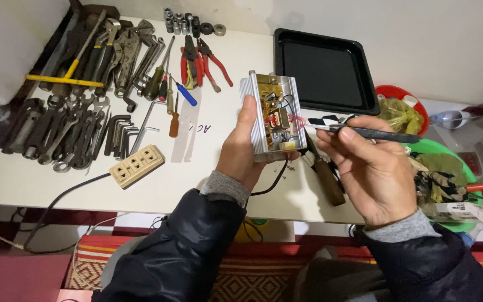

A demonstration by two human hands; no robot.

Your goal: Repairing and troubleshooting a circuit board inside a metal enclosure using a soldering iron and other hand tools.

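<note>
My left hand [242, 146] holds a small silver metal box [274, 116] upright above the white table [29, 179]. The box is open on its front and shows a circuit board with a transformer and red wires. My right hand [369, 168] grips a dark pen-shaped tool [380, 134] whose tip points left at the box's right edge, next to the red wires. A black cable hangs from the bottom of the box.
Wrenches, pliers, hex keys and screwdrivers [93, 78] cover the table's left side. A beige power strip [137, 165] lies near the front edge. A black tray [325, 70] sits at the back. A wooden-handled tool [328, 182] lies under my right hand. Green basins with clutter [448, 168] stand at the right.
</note>
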